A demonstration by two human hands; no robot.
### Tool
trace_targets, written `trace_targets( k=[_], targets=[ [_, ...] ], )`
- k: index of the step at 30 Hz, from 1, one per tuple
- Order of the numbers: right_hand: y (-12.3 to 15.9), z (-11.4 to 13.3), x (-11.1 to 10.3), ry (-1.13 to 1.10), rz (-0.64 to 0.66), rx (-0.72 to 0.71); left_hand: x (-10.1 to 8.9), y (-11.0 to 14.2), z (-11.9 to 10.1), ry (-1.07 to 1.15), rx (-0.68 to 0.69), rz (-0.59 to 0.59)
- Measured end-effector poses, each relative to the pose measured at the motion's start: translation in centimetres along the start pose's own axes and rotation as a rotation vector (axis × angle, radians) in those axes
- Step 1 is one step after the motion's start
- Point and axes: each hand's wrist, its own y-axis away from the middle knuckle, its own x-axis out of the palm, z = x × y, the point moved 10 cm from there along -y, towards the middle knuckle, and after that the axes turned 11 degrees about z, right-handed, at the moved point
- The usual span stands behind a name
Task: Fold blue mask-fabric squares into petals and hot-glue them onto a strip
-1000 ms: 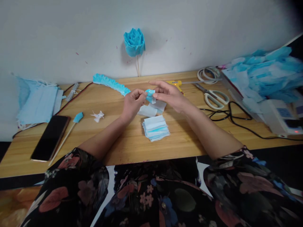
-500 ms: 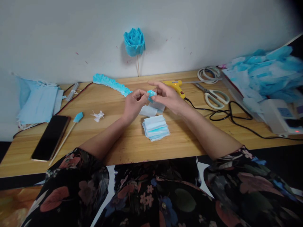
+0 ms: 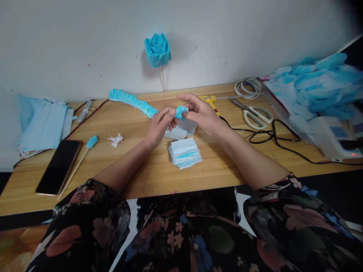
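Note:
Both hands meet above the middle of the wooden table (image 3: 127, 166). My left hand (image 3: 159, 126) and my right hand (image 3: 202, 115) pinch a small rolled piece of blue fabric (image 3: 180, 112) between their fingertips. Just below them lie a few loose pale pieces (image 3: 181, 130), and nearer to me a neat stack of cut blue and white squares (image 3: 185, 153). A finished blue fabric rose (image 3: 157, 49) on a thin stick leans against the wall behind.
A pleated blue strip (image 3: 132, 101) lies left of the hands. A phone (image 3: 59, 166), a blue-tipped stick (image 3: 78, 160) and face masks (image 3: 42, 122) are at left. Yellow glue gun (image 3: 210, 102), scissors (image 3: 253, 113), black cord (image 3: 272, 138) and a heap of blue scraps (image 3: 317, 87) are at right.
The hands have come closer together around the blue piece and shifted slightly; the view has drifted a little. Nothing else on the table has moved.

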Motion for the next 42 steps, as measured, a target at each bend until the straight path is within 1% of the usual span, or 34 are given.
trace_targets(
  k=[7,10,12,17,23,25,31,36,38,42],
  targets=[
    [0.0,-0.6,0.3,-0.004,0.023,0.013,-0.3,-0.2,0.3,-0.055,-0.084,-0.079],
    [-0.1,-0.9,0.2,-0.047,0.054,0.014,-0.8,-0.1,0.7,-0.021,-0.117,-0.125],
    [-0.1,-1.1,-0.4,-0.09,0.044,0.02,-1.2,0.0,1.1,0.028,-0.142,-0.159],
    [-0.2,-1.3,-2.5,-0.138,-0.064,0.005,-1.9,0.3,1.9,0.147,-0.198,-0.205],
    [0.3,-1.2,-4.7,-0.061,-0.291,-0.056,-2.0,0.4,1.8,0.185,-0.203,-0.214],
    [0.4,-0.9,-4.8,-0.036,-0.316,-0.066,-2.1,0.4,1.7,0.186,-0.206,-0.216],
    [0.4,0.1,-3.8,-0.005,-0.261,-0.072,-2.0,0.4,1.8,0.199,-0.222,-0.206],
    [0.5,0.3,-3.9,-0.033,-0.271,-0.09,-2.0,0.4,1.6,0.199,-0.196,-0.198],
    [0.6,0.7,-4.0,0.016,-0.284,-0.118,-2.0,0.4,1.5,0.198,-0.195,-0.2],
    [0.8,1.3,-4.0,0.224,-0.303,-0.142,-1.9,0.5,1.5,0.204,-0.219,-0.205]
  ],
)
